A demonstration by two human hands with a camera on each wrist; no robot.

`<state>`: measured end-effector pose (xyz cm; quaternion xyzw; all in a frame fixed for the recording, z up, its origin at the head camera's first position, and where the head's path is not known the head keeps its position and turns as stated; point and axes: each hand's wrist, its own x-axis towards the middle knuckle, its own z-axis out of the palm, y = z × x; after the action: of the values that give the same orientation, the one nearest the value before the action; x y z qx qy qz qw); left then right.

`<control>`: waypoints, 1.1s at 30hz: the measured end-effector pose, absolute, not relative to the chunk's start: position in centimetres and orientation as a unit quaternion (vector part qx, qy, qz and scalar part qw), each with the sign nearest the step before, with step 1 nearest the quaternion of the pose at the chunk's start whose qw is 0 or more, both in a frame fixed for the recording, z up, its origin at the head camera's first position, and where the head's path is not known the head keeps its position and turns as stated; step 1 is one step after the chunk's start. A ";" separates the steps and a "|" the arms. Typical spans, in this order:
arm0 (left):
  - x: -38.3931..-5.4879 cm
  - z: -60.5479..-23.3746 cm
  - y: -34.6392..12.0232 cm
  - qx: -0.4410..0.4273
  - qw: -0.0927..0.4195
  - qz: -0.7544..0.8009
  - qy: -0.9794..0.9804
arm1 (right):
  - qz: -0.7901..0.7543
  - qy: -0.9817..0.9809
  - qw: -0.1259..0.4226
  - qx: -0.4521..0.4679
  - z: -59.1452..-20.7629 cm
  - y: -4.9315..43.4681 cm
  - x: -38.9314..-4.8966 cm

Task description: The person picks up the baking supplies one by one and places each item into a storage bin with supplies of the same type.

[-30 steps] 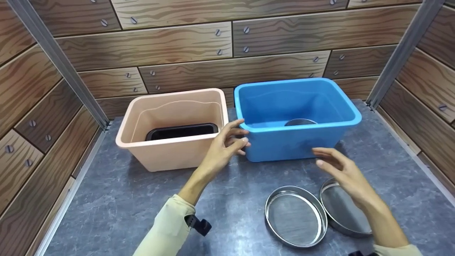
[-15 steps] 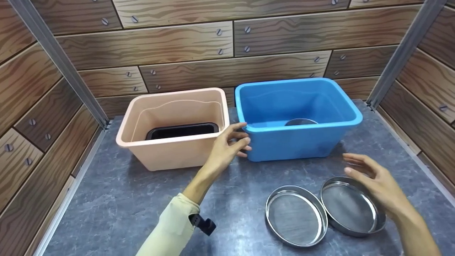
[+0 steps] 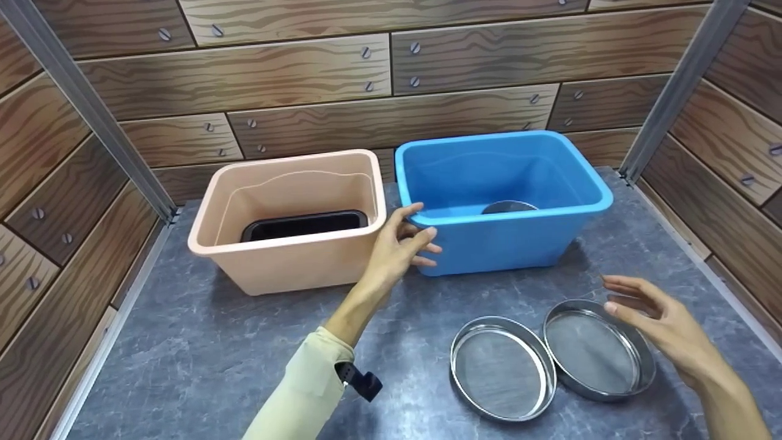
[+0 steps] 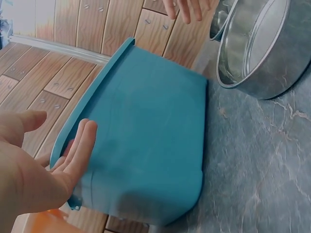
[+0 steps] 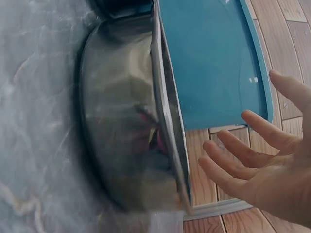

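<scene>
My left hand [image 3: 394, 247] is at the near left corner of the blue bin [image 3: 507, 244], its fingertips right at the rim and its thumb apart. In the left wrist view those fingers [image 4: 80, 150] look fairly straight against the bin's edge. My right hand [image 3: 666, 318], fingers relaxed and spread, hovers by the far right rim of a round metal sieve [image 3: 589, 351] and holds nothing. A second sieve [image 3: 501, 373] lies flat just left of it, their rims side by side. Inside the blue bin shows the upper edge of another round metal piece [image 3: 510, 206], mostly hidden by the front wall.
Left of the blue bin stands a peach bin [image 3: 293, 269] with a black tray-like thing [image 3: 305, 226] inside. Both bins stand on a grey marbled table [image 3: 201, 366], with wood-patterned walls [image 3: 476, 67] behind and at the sides.
My right hand has moved right and slightly down, away from the blue bin's front, uncovering the right sieve. My left hand has stayed at the blue bin's corner.
</scene>
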<state>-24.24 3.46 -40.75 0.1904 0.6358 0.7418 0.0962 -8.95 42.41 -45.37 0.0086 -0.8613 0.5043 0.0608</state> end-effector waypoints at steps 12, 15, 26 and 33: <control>-24.9 -40.8 3.9 0.128 0.089 0.810 0.565 | 0.606 -0.793 0.066 0.018 -46.9 44.3 -8.2; -25.1 -40.9 4.2 0.124 0.090 0.818 0.554 | 0.664 -0.741 0.099 0.013 -47.4 44.8 -7.9; -25.5 -41.1 4.4 0.106 0.076 0.832 0.539 | 0.590 -0.803 0.081 -0.028 -48.5 46.3 -7.3; -25.6 -41.3 5.0 0.096 0.077 0.838 0.532 | 0.521 -0.850 0.056 -0.054 -48.8 46.7 -7.1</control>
<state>-25.64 4.98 -41.27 0.0960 0.5319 0.8378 0.0769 -7.07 46.69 -48.79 -0.0541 -0.8500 0.5210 0.0563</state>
